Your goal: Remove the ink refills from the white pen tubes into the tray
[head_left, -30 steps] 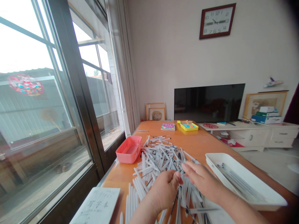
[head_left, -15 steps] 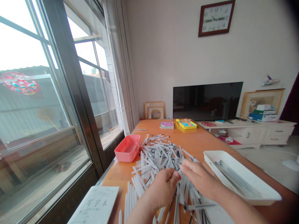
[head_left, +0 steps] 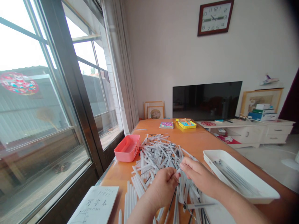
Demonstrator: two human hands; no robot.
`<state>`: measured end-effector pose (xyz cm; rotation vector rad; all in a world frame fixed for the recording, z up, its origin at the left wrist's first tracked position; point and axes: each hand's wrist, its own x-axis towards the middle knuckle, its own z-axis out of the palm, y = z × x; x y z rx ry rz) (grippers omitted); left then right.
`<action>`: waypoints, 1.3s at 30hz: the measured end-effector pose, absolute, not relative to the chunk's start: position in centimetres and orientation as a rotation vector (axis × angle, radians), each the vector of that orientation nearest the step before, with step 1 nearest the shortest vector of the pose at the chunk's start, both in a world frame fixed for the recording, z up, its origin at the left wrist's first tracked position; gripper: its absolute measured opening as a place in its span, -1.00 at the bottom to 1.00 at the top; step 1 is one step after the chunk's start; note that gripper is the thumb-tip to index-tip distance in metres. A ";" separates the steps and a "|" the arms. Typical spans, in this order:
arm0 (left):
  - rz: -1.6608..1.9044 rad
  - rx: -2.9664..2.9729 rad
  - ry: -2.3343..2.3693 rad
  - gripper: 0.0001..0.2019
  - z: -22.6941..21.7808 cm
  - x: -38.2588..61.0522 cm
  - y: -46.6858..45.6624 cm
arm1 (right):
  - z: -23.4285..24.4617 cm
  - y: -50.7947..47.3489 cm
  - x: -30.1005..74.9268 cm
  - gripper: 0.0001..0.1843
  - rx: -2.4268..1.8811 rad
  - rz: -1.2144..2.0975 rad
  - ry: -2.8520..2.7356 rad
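Observation:
My left hand [head_left: 164, 186] and my right hand [head_left: 198, 174] meet fingertip to fingertip over a heap of pen parts [head_left: 161, 154]. Both are closed in a pinch on a whitish translucent pen barrel [head_left: 178, 170], of which only a short piece shows between the fingers. The heap mixes clear barrels with thin dark refills, spread under and around both wrists. Several barrels [head_left: 130, 199] lie side by side left of my left forearm. To the right of my right hand, a white tray [head_left: 261, 186] holds several pens [head_left: 233, 175] with dark ends.
A pink plastic basket [head_left: 127, 153] stands at the heap's left. A writing notebook [head_left: 95, 203] lies at the near left. Farther back on the wooden table [head_left: 161, 132] are a silver pen [head_left: 141, 129], a colourful booklet [head_left: 166, 125] and a yellow box [head_left: 187, 124]. Windows line the left.
A whitish piece of barrel now shows more clearly between the fingertips of both hands. The hands have barely shifted, and the camera view has moved slightly.

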<state>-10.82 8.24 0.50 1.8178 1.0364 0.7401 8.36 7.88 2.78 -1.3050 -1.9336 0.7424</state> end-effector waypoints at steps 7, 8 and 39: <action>0.848 1.969 1.125 -0.73 1.6 -10.6 8.0 | 1.0 9.2 8.2 -0.54 -1.350 0.650 -1.909; 0.856 1.977 1.153 -0.73 1.7 -10.5 8.0 | 1.0 9.2 8.0 -0.53 -1.360 0.661 -1.897; 0.929 2.218 1.276 -0.88 1.4 -10.4 7.5 | 1.1 9.4 8.1 -0.49 -1.435 0.585 -1.758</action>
